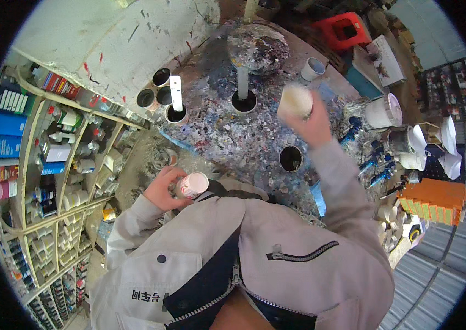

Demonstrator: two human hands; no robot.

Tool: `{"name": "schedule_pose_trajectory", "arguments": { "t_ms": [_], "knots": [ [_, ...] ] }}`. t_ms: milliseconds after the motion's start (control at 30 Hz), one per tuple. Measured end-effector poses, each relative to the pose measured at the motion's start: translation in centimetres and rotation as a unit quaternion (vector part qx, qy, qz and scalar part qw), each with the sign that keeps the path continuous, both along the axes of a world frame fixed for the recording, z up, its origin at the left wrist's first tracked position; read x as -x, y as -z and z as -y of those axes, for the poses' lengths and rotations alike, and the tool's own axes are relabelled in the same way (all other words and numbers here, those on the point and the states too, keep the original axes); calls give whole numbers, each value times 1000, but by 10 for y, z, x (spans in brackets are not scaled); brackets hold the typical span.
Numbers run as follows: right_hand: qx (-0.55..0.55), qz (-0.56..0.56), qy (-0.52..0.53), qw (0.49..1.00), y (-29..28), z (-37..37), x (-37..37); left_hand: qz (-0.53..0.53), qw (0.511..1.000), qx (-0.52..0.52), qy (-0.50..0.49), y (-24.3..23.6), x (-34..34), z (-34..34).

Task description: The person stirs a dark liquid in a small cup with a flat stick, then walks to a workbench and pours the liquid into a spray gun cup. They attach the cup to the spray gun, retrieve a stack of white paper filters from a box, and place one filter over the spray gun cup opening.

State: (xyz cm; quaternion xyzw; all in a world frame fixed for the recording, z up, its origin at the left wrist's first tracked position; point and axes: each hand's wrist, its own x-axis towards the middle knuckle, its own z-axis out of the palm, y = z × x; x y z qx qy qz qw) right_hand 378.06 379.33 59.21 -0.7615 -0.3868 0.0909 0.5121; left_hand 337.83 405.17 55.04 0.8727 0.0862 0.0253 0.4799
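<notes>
My left hand is closed around a white-and-pink cup with red print, held near my jacket at the table's near edge. My right hand grips a cream-coloured cup over the paint-crusted table; motion blurs it, and its contents are unclear. Below that hand stands a cup of dark paint. Farther off, a dark-filled cup has a grey stick upright in it. Left of it, another dark-filled cup holds a white stick.
Several dark-filled cups cluster at the far left. A crusted round block and a pale cup stand at the back. White buckets and blue-handled tools line the right side. Shelves of bottles and boxes fill the left.
</notes>
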Motion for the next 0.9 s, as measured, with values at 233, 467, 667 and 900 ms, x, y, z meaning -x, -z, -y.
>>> {"name": "schedule_pose_trajectory", "arguments": {
  "t_ms": [233, 467, 667, 900],
  "knots": [
    [42, 140, 193, 970, 35, -179, -129, -40, 988, -19, -150, -1, 38, 40],
    [134, 229, 141, 954, 70, -213, -146, -40, 946, 94, -309, -15, 55, 63],
    [-154, 57, 207, 964, 47, -108, -126, 17, 944, 284, -164, -28, -40, 67],
    [-442, -255, 328, 795, 6, 114, 21, 59, 949, 307, 43, 23, -264, 127]
  ]
}}
